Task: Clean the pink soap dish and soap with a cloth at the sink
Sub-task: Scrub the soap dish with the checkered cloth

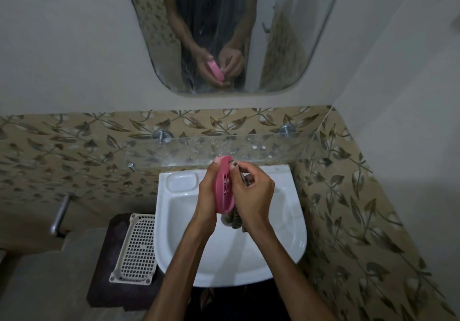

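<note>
Over the sink: both hands meet above the white basin, holding the task's things between them.
Wall: leaf-patterned tiles run behind and to the right of the sink [231,251].
Mirror [224,34]: hangs above the sink and reflects the person's arms and the pink dish.
Glass shelf [261,146]: fixed to the tiles just behind the sink, on metal pegs.
Basket [135,248]: white, gridded plastic, lies just left of the sink on a dark stand.
Left hand [207,196]: curled round the back of the soap dish, fingertips showing over its top edge.
Right hand [251,196]: fingers curled round the cloth, pressing it against the dish's slotted face.
Soap dish [224,186]: pink, held upright on its edge above the sink's back half, between the two hands.
Cloth [234,222]: dark and patterned, bunched in the right hand, its end hanging below the dish.
Soap: cannot tell where it is.
</note>
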### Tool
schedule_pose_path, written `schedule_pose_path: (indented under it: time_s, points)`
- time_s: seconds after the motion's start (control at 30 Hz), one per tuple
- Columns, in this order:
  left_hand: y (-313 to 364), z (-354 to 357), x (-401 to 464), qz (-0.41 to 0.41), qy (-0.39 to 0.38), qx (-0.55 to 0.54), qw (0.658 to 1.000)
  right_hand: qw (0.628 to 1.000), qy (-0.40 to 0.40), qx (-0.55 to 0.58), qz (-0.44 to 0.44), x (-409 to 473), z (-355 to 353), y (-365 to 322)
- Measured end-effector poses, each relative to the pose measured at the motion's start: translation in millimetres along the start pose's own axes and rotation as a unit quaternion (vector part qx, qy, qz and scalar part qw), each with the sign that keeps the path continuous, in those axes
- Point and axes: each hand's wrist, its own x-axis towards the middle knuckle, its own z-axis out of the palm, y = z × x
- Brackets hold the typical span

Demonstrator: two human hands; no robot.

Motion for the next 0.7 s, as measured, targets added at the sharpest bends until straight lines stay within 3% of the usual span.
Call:
schedule_pose_path:
  time_s: [0.13, 0.3, 0.5, 0.7]
  points:
    - [-2, 5, 2, 0.017, 0.011, -0.021, 1.0, 1.0, -0.015, 0.002, 0.015, 2, 2, -1]
    - [-7, 3, 10, 0.033, 0.064, -0.047, 0.996, 0.988, -0.118, -0.086, -0.042, -10, 0, 1]
    - [-4, 2, 16, 0.063, 0.103, -0.055, 0.991, 0.975, -0.148, -0.151, -0.068, -18, -9, 1]
    - [0, -11, 25, 0.112, 0.081, -0.093, 0.986, 0.976, -0.183, -0.098, -0.064, -5, -15, -4]
